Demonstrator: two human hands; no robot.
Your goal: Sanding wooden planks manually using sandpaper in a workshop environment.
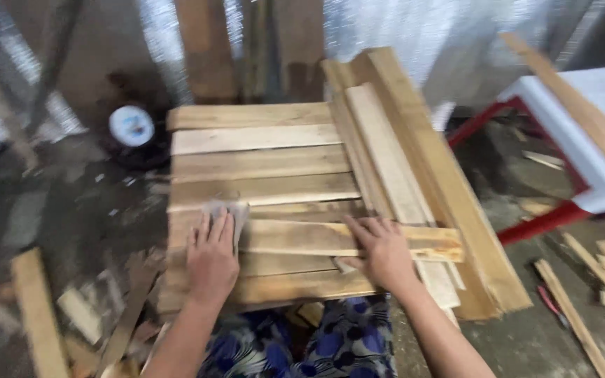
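Observation:
My left hand (211, 255) lies flat, palm down, pressing a small grey piece of sandpaper (229, 212) onto a wooden plank (316, 239) that lies across a stack of planks (260, 164). My right hand (383, 252) rests flat on the same plank further right, fingers spread, holding it down. The plank lies crosswise on the stack, and its right end reaches over longer boards (414, 175) laid at an angle.
A white table with a red frame (582, 161) stands at the right with a wooden strip on it. Wood scraps litter the floor left (78, 315) and right (596, 280). A dark round object with a white lid (131, 126) sits beyond the stack.

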